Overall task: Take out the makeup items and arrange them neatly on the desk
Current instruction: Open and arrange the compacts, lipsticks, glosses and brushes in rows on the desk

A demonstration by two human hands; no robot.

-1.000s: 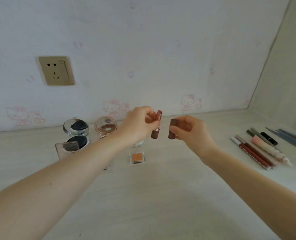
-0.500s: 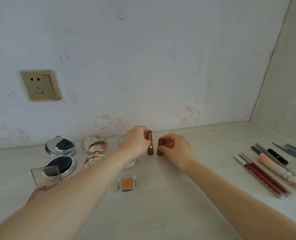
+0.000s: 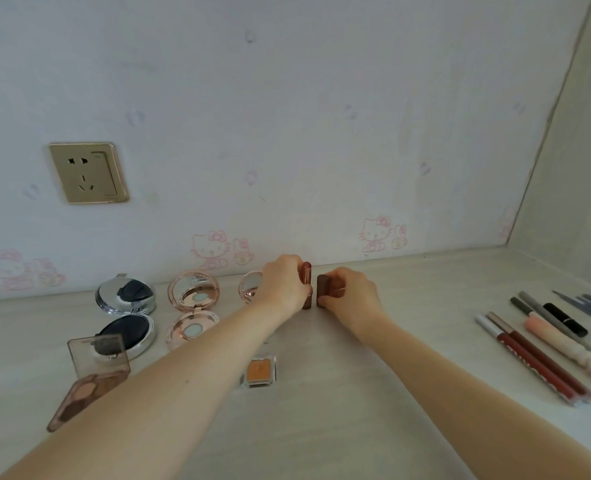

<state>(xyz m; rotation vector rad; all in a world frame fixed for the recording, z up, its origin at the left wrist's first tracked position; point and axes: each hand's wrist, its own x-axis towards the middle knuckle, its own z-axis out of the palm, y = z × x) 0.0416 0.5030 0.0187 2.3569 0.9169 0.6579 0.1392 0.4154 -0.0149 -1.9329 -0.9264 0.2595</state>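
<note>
A pale wall (image 3: 287, 116) with faint cartoon-cat prints carries a gold socket (image 3: 88, 173) above the light desk (image 3: 321, 427).

Pale wood-grain bench (image 3: 321, 427); white wall (image 3: 287, 116) with pink cartoon cats; gold socket (image 3: 88, 173); rose-gold lipstick (image 3: 307, 285); brown cap (image 3: 322, 289); orange eyeshadow pan (image 3: 260, 370); red lip pencils (image 3: 536, 362).

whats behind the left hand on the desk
A round rose-gold compact stands open behind the left hand. Only its left part shows; the rest is covered by the hand.

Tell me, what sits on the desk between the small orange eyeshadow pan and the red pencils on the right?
Only the right forearm crosses above it; the head view shows bare desk between the orange pan and red pencils.
</note>
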